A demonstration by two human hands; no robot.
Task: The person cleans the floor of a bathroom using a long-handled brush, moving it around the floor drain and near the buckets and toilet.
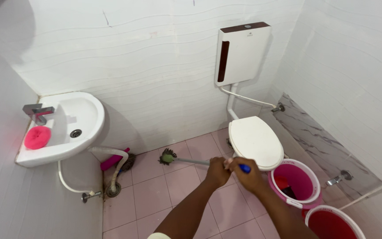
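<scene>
Toilet brush (169,156) held low over pink floor tiles (182,177), bristle head near the wall, between sink drain and toilet. Left hand (217,171) and right hand (246,173) both clamped round the handle's blue end. Probably light, stiff shaft, likely slippery when wet; best gripped right there.

I have one view only, from the camera on my head, looking steeply down and forward into a small tiled bathroom corner. My forearms enter at 6 o'clock, close to the lens. The sink (74,132) sits at 9 o'clock, the closed toilet (255,141) near 3 o'clock, the cistern (242,53) at 1 o'clock, farther off. No second view exists to overlap.
</scene>
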